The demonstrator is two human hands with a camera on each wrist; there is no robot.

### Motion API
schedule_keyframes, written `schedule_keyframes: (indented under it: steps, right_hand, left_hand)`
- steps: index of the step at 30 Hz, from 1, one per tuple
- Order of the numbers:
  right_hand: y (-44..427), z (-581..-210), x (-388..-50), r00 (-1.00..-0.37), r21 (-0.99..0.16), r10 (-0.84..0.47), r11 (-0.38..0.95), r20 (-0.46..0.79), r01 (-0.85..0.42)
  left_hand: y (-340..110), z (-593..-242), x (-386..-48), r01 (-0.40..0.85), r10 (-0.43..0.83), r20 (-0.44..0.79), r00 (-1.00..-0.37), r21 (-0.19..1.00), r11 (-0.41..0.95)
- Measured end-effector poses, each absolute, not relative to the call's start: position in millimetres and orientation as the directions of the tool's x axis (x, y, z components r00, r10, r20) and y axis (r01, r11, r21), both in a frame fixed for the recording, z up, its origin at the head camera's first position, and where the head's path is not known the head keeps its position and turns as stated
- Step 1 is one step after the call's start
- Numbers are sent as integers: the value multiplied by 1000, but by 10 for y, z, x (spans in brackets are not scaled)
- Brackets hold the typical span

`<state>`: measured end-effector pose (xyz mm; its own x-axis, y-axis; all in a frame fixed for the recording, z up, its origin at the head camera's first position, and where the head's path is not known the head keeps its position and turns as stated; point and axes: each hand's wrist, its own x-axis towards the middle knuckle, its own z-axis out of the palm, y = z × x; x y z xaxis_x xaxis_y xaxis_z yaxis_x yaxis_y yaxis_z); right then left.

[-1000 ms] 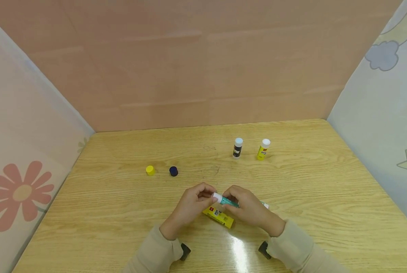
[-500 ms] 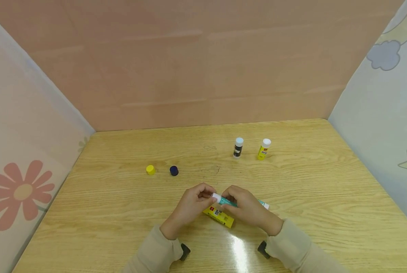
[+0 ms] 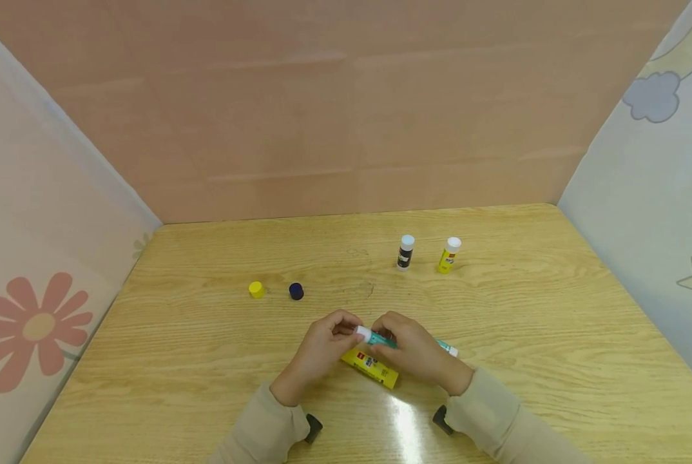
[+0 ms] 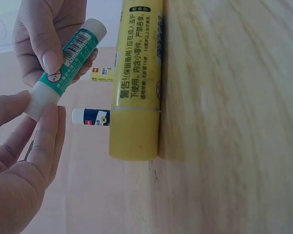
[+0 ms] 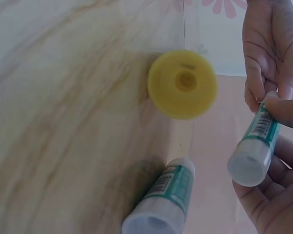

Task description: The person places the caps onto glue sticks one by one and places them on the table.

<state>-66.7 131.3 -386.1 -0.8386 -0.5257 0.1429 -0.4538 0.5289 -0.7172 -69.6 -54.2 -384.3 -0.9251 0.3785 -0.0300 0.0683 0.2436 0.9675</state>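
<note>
One green glue stick (image 3: 383, 340) is held low in the centre of my head view: I see the left hand (image 3: 321, 347) pinching its white end, the right hand (image 3: 418, 351) gripping its green body. A yellow tube (image 3: 372, 368) lies just below; a second green stick (image 3: 448, 348) shows right of the right hand.

I have one glue stick (image 3: 381, 339), green label, white ends, held slanted: left hand (image 3: 321, 345) pinches one end, right hand (image 3: 415, 351) grips body.
</note>
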Motion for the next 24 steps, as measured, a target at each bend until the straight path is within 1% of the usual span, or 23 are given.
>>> schedule_keyframes:
  steps: [9, 15, 24]
  right_hand:
    - [1275, -3871, -692, -848, -700, -505, 547, 163, -460]
    - [1272, -3878, -710, -839, -660, -519, 574, 165, -485]
    - [1214, -3884, -732, -850, -617, -516, 636, 106, -463]
  left_hand:
    - [-568, -3920, -732, 58, 353, -38, -935, 965, 257]
    - [-602, -3931, -749, 68, 338, -33, -941, 957, 281]
    - [-675, -3962, -758, 67, 334, -33, -942, 956, 285]
